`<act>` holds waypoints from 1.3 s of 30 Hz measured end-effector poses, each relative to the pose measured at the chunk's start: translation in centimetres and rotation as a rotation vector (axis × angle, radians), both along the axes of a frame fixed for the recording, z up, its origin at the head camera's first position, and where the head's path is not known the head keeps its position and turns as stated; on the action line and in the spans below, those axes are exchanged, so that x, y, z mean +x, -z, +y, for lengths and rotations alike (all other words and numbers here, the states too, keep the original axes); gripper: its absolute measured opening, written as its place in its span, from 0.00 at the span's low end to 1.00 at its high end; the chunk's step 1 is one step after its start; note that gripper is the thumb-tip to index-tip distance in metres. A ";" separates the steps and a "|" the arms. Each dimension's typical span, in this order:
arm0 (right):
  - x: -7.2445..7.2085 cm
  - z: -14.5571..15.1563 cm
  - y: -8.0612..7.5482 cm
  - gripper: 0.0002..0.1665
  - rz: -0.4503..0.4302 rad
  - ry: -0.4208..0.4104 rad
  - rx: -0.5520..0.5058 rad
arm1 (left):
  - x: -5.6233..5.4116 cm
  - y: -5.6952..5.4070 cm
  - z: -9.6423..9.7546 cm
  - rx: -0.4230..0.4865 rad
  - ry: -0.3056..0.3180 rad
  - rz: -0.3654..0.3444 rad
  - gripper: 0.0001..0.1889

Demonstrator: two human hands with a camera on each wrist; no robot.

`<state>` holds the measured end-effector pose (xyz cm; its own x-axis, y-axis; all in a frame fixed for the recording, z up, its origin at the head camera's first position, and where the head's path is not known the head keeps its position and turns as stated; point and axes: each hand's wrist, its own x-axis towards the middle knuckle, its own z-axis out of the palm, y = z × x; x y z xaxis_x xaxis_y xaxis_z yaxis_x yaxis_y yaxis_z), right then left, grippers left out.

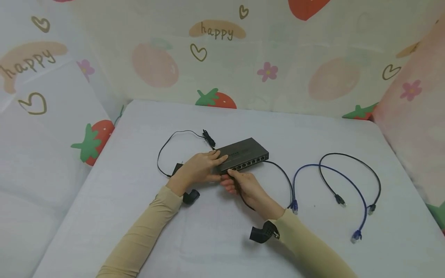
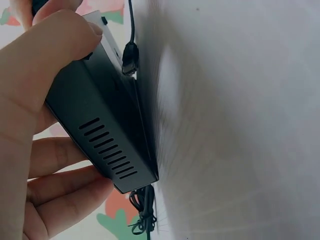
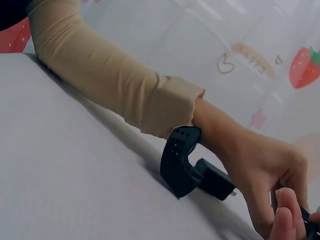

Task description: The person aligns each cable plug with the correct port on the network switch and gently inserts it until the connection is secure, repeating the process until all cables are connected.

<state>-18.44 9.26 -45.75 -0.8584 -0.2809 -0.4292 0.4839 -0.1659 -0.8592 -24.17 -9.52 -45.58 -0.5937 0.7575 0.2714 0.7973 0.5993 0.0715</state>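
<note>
A beige sleeve at ten o'clock slopes down to the left hand at four, near visible fingers of the right hand, with a black adapter between four and five.

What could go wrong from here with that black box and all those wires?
The black cable pinched in the right hand might miss its opening or go in crooked, as the ports sit in a tight row. The black box looks tilted up from the table in the left wrist view, so it might slip if the left hand loosened. The blue cable crosses a second dark cable; pulling one could drag the other.
</note>
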 end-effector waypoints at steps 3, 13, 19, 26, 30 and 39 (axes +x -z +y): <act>0.0 0.5 0.3 0.29 -0.010 -0.076 0.016 | 0.0 0.2 -0.1 0.012 -0.006 -0.012 0.36; 0.1 6.6 -1.0 0.33 0.399 -0.432 0.420 | -0.3 0.3 -0.5 0.104 -0.021 -0.030 0.34; 0.2 12.2 -1.8 0.20 0.719 -0.358 0.783 | -0.4 0.3 -0.6 0.133 -0.023 -0.039 0.34; 2.7 14.6 -2.2 0.20 0.840 -0.394 0.959 | -0.8 0.5 -0.8 0.140 -0.038 -0.051 0.34; 5.1 14.1 -1.8 0.18 0.872 -0.409 0.997 | -1.1 0.5 -1.1 0.155 -0.040 -0.050 0.34; 9.8 10.6 -0.2 0.08 1.117 -0.335 1.106 | -2.0 0.6 -1.6 0.160 -0.078 -0.095 0.34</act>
